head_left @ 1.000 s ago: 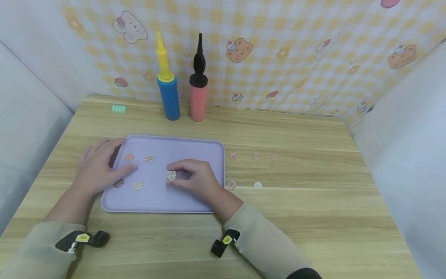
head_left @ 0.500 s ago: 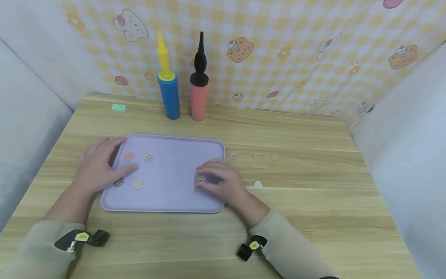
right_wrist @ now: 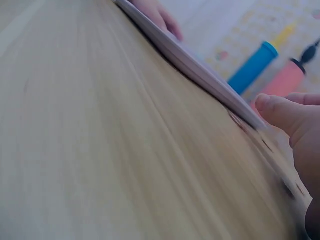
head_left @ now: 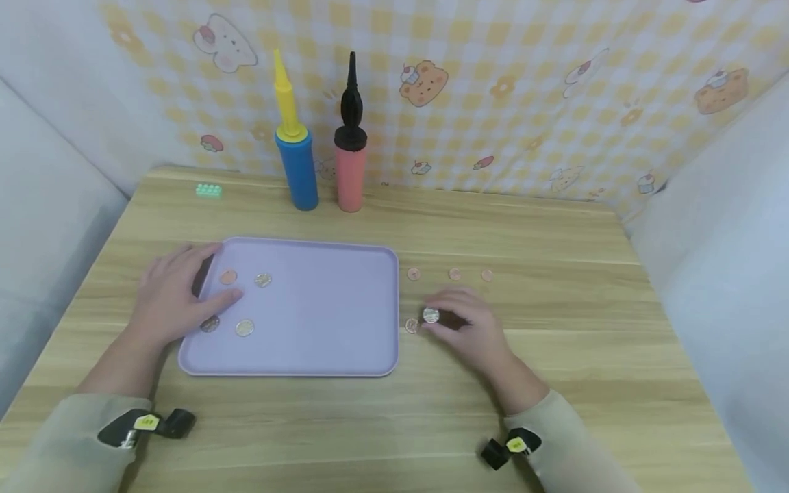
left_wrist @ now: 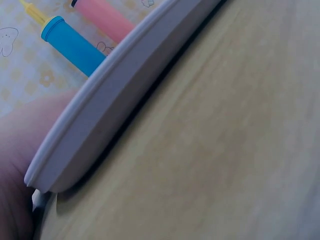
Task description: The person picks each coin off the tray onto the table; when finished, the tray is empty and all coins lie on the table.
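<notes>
In the head view my right hand (head_left: 471, 329) pinches a silver coin (head_left: 431, 315) between thumb and fingertips, over the table just right of the lilac tray (head_left: 320, 363). Close to its thumb lies a copper coin (head_left: 411, 326). My left hand (head_left: 175, 291) rests spread at the tray's left edge, its thumb reaching over the rim. Around that thumb on the tray are a copper coin (head_left: 228, 276), a dark coin (head_left: 209, 324) partly covered by the hand, and silver coins (head_left: 244, 328). The right wrist view shows the right thumb (right_wrist: 280, 112) but not the coin.
Beyond the right hand lies a row of copper coins (head_left: 454, 274) on the wooden table (head_left: 370, 438). A blue and yellow hand pump (head_left: 300, 171) and a pink and black one (head_left: 351, 178) stand at the back. A mint toy brick (head_left: 208, 190) sits at the back left.
My right hand has carried the silver coin rightward from over the tray to over the table. It now covers the silver coin seen there before. My left hand has stayed put.
</notes>
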Tool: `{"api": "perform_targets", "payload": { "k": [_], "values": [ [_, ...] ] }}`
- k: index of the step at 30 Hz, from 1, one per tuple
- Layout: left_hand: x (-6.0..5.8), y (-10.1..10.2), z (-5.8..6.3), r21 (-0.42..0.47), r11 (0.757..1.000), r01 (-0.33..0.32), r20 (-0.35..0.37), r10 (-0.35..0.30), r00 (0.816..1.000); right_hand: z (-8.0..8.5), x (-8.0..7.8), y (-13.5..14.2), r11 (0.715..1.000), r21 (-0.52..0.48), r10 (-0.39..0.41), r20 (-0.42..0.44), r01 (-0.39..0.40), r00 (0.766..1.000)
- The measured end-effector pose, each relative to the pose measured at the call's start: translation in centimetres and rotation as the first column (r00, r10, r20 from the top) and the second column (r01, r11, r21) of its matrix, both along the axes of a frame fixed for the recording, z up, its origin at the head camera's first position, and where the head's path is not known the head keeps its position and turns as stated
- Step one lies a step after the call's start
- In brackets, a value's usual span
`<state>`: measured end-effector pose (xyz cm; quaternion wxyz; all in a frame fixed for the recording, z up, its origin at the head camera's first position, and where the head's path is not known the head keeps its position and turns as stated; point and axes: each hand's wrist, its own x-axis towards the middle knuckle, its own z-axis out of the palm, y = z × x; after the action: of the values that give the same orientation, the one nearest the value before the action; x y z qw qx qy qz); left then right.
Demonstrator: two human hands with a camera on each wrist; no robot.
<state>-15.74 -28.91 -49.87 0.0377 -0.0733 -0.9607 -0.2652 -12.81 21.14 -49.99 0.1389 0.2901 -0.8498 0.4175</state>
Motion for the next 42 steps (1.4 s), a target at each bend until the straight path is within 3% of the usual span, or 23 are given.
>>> {"api": "perform_targets", "payload": {
  "k": [8,14,20,26,42],
  "values": [
    [0.1,-0.1,-0.2,0.014,1.000,0.007,-0.026,-0.006,1.000,-0.2,0.5,4.7,0.989,0.048,-0.139,0.015,0.138,0.990],
    [0.0,0.0,-0.3,0.008,1.000,0.005,-0.022,-0.005,1.000,-0.4,1.2,7.4,0.979,0.038,-0.199,-0.030,0.200,0.980],
    [0.0,0.2,-0.3,0.010,1.000,0.004,-0.019,-0.004,1.000,-0.4,1.8,9.7,0.966,0.056,-0.252,-0.014,0.253,0.968],
    [0.0,0.2,-0.1,0.013,1.000,0.008,-0.030,-0.008,1.000,-0.1,2.1,10.3,0.951,0.088,-0.297,-0.014,0.297,0.955],
    [0.0,0.0,-0.2,0.001,1.000,0.008,-0.034,-0.008,0.999,0.2,2.4,9.8,0.923,0.232,-0.341,0.113,0.309,0.933]
  ]
}}
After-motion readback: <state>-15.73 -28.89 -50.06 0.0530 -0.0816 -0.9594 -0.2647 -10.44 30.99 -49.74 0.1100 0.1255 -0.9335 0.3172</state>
